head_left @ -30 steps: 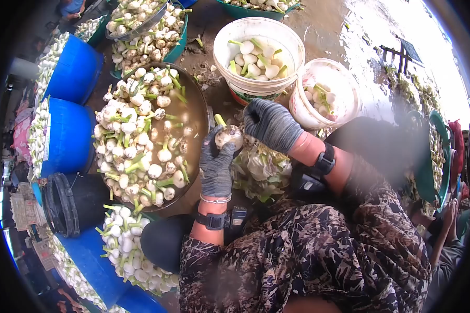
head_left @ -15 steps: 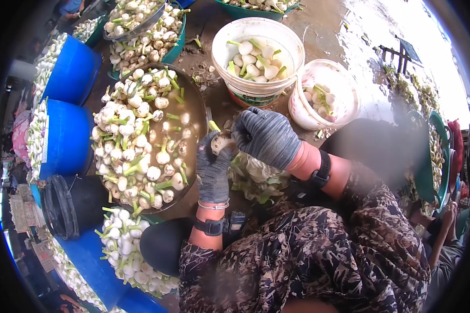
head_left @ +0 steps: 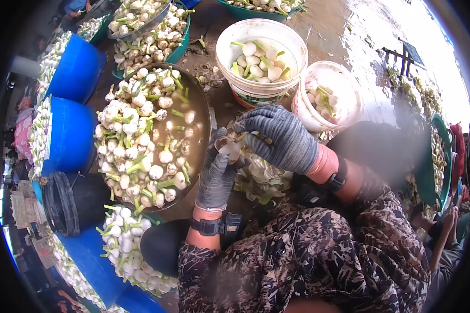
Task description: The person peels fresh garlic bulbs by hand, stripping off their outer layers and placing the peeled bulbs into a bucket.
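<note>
My left hand [head_left: 215, 175], in a grey knit glove, is closed around a garlic bulb [head_left: 228, 149]. The bulb is pale, with brownish skin loosened at its top. My right hand [head_left: 284, 136], gloved alike, bends over the bulb from the right, thumb and fingers pinching its outer skin [head_left: 232, 133]. Beneath both hands lies a heap of pale peelings [head_left: 261, 180]. To the left, a wide round basin [head_left: 206, 112] of muddy water holds many stained bulbs with short green stems [head_left: 136, 130].
Beyond my hands stand a white bucket [head_left: 229, 70] and a smaller white bucket [head_left: 303, 107], both holding cleaner bulbs. Blue tubs [head_left: 70, 138] and a black bucket [head_left: 81, 203] line the left. Peeled white bulbs [head_left: 128, 245] are piled by my knee. Other people sit at the edges.
My right hand has shifted slightly right and its fingers have opened out from a tight curl. The bulb has turned in my left hand, its skin now pulled loose at the top.
</note>
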{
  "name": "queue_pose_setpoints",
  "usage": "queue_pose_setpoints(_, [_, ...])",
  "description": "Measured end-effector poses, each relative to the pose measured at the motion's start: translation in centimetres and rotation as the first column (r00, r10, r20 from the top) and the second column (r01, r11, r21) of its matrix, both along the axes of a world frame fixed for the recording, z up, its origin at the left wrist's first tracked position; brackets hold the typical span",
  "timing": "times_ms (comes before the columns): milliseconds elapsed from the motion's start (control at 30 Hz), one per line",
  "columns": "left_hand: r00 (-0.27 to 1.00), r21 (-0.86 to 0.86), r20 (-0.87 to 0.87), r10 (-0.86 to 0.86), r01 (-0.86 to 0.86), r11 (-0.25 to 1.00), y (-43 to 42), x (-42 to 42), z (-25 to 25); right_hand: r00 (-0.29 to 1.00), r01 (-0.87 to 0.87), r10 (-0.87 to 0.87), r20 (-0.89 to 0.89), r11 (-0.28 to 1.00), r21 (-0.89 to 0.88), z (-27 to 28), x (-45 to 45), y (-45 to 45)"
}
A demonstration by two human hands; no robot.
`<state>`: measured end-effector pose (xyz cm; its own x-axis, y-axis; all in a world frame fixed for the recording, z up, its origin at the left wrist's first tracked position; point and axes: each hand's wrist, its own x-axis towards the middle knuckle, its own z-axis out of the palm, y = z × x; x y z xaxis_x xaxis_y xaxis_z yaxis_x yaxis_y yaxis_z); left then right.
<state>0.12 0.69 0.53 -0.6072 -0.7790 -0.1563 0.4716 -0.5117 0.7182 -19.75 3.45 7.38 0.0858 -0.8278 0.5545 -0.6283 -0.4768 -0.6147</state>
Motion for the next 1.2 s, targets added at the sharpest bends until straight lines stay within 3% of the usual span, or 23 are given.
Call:
queue_pose_setpoints(100, [0.994, -0.107, 0.112, 0.018, -0.006, 0.994, 0.5, -0.3, 0.6, 0.999, -0.020, 0.025, -0.044, 0.995, 0.098, -0.7, 0.4, 0.2])
queue_pose_setpoints(167, [0.996, -0.084, 0.092, 0.018, -0.010, 0.996, 0.4, -0.2, 0.0, 0.998, -0.010, 0.014, -0.065, 0.998, 0.061, -1.5, 0.5, 0.0])
queue_pose_setpoints(233, [0.969, -0.162, 0.248, 0.014, 0.027, 0.986, 0.1, 0.1, -0.8, 0.990, 0.012, 0.009, -0.143, 0.989, 0.146, -2.4, 0.6, 0.0])
queue_pose_setpoints(367, [0.955, -0.099, 0.296, 0.002, 0.029, 0.995, 0.1, 0.2, 0.0, 0.981, 0.055, -0.034, -0.193, 0.993, 0.104, -2.7, 1.2, 0.2])
queue_pose_setpoints(433, [0.899, -0.244, 0.438, 0.009, 0.109, 0.964, -0.2, 0.2, 0.2, 0.985, 0.116, -0.068, -0.157, 0.942, 0.316, -3.1, 1.4, 0.2])
queue_pose_setpoints(467, [0.876, -0.286, 0.483, 0.015, 0.142, 0.948, -0.3, 0.2, 0.3, 0.985, 0.119, -0.072, -0.157, 0.940, 0.320, -3.3, 1.5, 0.1])
queue_pose_setpoints(533, [0.810, -0.474, 0.584, 0.052, 0.289, 0.832, -0.5, 0.5, 0.3, 0.997, 0.016, -0.061, 0.055, 0.799, 0.601, -4.1, 1.2, -0.5])
queue_pose_setpoints(567, [0.810, -0.472, 0.584, 0.048, 0.292, 0.832, -0.5, 0.6, 0.0, 0.996, 0.018, -0.064, 0.055, 0.798, 0.602, -4.8, 1.0, -0.7])
queue_pose_setpoints(633, [0.863, -0.507, 0.502, 0.048, 0.249, 0.825, -0.4, 0.6, -0.4, 0.897, -0.257, -0.102, 0.429, 0.671, 0.696, -5.4, 0.9, -1.0])
queue_pose_setpoints(700, [0.892, -0.505, 0.447, 0.074, 0.183, 0.844, -0.1, 0.2, -0.2, 0.854, -0.306, -0.105, 0.510, 0.691, 0.655, -5.0, 0.8, -0.5])
queue_pose_setpoints(767, [0.913, -0.494, 0.395, 0.103, 0.117, 0.861, -0.4, 0.4, -0.7, 0.815, -0.395, 0.053, 0.577, 0.779, 0.486, -4.4, 1.0, -0.1])
queue_pose_setpoints(800, [0.914, -0.536, 0.401, 0.060, 0.181, 0.825, -1.1, 0.2, -0.5, 0.900, -0.308, 0.078, 0.429, 0.810, 0.500, -3.9, 1.1, 0.1])
queue_pose_setpoints(833, [0.939, -0.402, 0.342, -0.026, 0.171, 0.899, -0.6, 0.1, -0.2, 0.900, -0.307, 0.076, 0.429, 0.809, 0.502, -3.7, 1.1, 0.2])
queue_pose_setpoints(867, [0.958, -0.254, 0.271, -0.089, 0.160, 0.954, 0.0, -0.1, 0.2, 0.968, -0.202, 0.132, 0.211, 0.914, 0.352, -3.5, 1.1, 0.3])
queue_pose_setpoints(900, [0.958, -0.251, 0.270, -0.092, 0.162, 0.954, 0.1, -0.2, 1.0, 0.990, -0.130, 0.136, -0.022, 0.978, 0.163, -3.5, 1.2, 0.4])
queue_pose_setpoints(933, [0.913, -0.227, 0.399, -0.081, 0.184, 0.956, 0.1, -0.2, 1.4, 0.991, -0.079, 0.091, -0.096, 0.989, 0.124, -3.8, 1.5, 0.4])
queue_pose_setpoints(967, [0.850, -0.202, 0.521, -0.073, 0.206, 0.958, 0.1, -0.2, 1.8, 0.992, -0.076, 0.088, -0.093, 0.989, 0.126, -4.2, 1.7, 0.3])
queue_pose_setpoints(1033, [0.786, -0.386, 0.619, -0.008, 0.313, 0.868, -0.2, -0.8, 2.1, 0.988, 0.146, -0.152, 0.010, 0.964, 0.224, -5.1, 2.0, 0.0])
queue_pose_setpoints(1067, [0.767, -0.529, 0.630, 0.124, 0.306, 0.792, 0.1, -0.9, 2.0, 0.974, 0.123, -0.173, 0.145, 0.946, 0.299, -5.8, 1.9, -0.4])
queue_pose_setpoints(1100, [0.745, -0.656, 0.616, 0.256, 0.305, 0.691, 0.4, -1.0, 1.8, 0.974, 0.128, -0.177, 0.144, 0.946, 0.298, -6.1, 1.6, -0.7])
queue_pose_setpoints(1133, [0.721, -0.763, 0.577, 0.383, 0.308, 0.569, 0.7, -1.1, 1.8, 0.950, 0.099, -0.221, 0.221, 0.884, 0.457, -6.4, 1.4, -0.9])
queue_pose_setpoints(1167, [0.723, -0.764, 0.575, 0.383, 0.309, 0.566, 0.8, -1.3, 1.8, 0.917, 0.051, -0.274, 0.288, 0.799, 0.599, -6.7, 1.2, -1.0])
queue_pose_setpoints(1200, [0.724, -0.762, 0.569, 0.390, 0.286, 0.581, 1.0, -1.4, 1.9, 0.936, 0.078, -0.256, 0.243, 0.822, 0.565, -6.5, 1.2, -0.9])
